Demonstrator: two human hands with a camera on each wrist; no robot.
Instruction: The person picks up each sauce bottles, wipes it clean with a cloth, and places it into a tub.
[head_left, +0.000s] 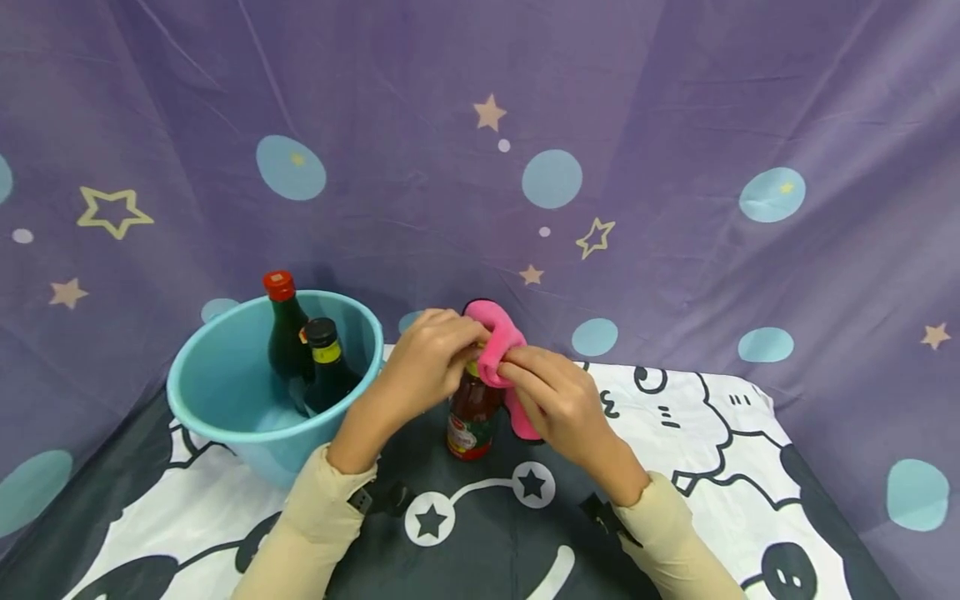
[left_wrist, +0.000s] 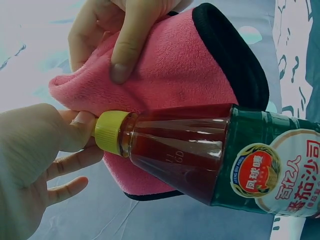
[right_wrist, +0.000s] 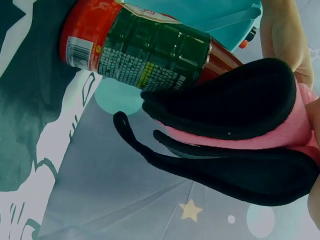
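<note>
left hand [head_left: 427,358] has its fingers [left_wrist: 75,132] curled on the yellow cap [left_wrist: 107,131] of the ketchup bottle [head_left: 471,417], which stands upright on the bench [head_left: 675,433] just right of the teal bucket [head_left: 225,392]. right hand [head_left: 558,400] pinches a pink cloth [head_left: 495,333] against the bottle's top. two dark bottles [head_left: 303,350] sit in the bucket.

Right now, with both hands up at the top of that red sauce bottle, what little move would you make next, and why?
Probably rub the pink cloth around the yellow cap. The right hand pinches the cloth right beside the cap, the left hand steadies the top of the sauce bottle, and the cloth does not yet cover the cap.
</note>
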